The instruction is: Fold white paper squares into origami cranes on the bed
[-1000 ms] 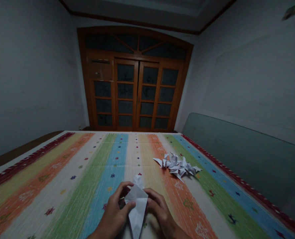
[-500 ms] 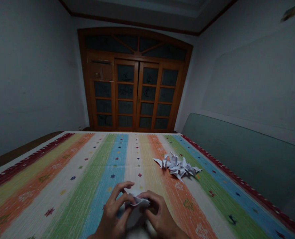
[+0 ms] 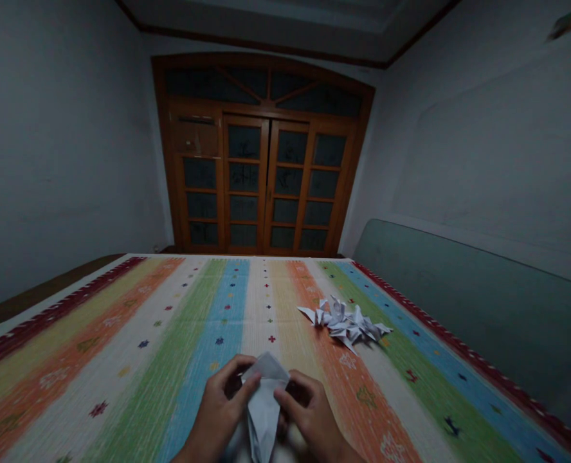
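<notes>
A folded white sheet of paper [image 3: 263,411] is held between both hands near the front of the table. Its upper part is a diamond-shaped flap, and below that it narrows toward the bottom edge of the view. My left hand [image 3: 225,399] pinches the left edge, thumb on the front face and fingers bent behind. On the opposite edge, my right hand [image 3: 309,408] grips in the same way, its thumb tip pressed on the paper. The fingertips behind the sheet are hidden.
A pile of folded white paper figures [image 3: 346,323] lies right of centre on the striped tablecloth [image 3: 170,360]. Beyond the table stand wooden doors with glass panes [image 3: 266,173]. A pale green panel [image 3: 459,283] runs along the right wall.
The paper has turned from a foreshortened, edge-on view to show its broad face and upper flap. My left fingers, spread above it before, have closed onto its left edge.
</notes>
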Available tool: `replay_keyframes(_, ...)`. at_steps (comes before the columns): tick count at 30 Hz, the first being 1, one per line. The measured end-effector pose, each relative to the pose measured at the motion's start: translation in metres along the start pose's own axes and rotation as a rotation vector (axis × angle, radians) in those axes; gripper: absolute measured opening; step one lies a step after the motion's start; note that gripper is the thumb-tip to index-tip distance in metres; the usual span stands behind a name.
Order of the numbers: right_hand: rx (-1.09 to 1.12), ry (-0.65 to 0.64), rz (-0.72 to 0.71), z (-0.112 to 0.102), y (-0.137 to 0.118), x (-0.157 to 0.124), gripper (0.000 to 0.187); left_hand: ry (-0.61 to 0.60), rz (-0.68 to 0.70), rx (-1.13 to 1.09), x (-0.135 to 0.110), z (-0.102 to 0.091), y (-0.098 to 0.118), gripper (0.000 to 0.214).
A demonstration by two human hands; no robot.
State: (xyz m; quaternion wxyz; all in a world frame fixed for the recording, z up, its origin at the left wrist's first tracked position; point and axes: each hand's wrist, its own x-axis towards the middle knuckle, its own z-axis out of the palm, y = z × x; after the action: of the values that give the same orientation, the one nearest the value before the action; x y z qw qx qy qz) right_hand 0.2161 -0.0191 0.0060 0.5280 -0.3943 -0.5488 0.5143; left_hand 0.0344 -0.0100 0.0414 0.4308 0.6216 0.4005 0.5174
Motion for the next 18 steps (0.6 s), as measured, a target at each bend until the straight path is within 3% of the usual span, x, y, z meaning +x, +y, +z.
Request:
replay_keyframes(4,0.074,0.073,0.042,-0.001,0.002,0.004,0.047,-0.095,-0.076,-0.129,-0.003,0.002,-0.009,0.037)
replay_keyframes(8,0.145,0.144,0.09,-0.001,-0.003,0.002,0.049,-0.053,-0.082,-0.137,-0.011,0.007,-0.018,0.044)
replay_keyframes(12,0.193,0.166,0.099,0.002,-0.008,0.0,0.051,-0.125,-0.027,-0.036,-0.013,0.008,-0.022,0.03)
replay_keyframes(18,0.247,0.215,0.125,0.001,-0.005,0.001,0.046,-0.061,0.106,0.142,-0.011,0.007,-0.026,0.017)
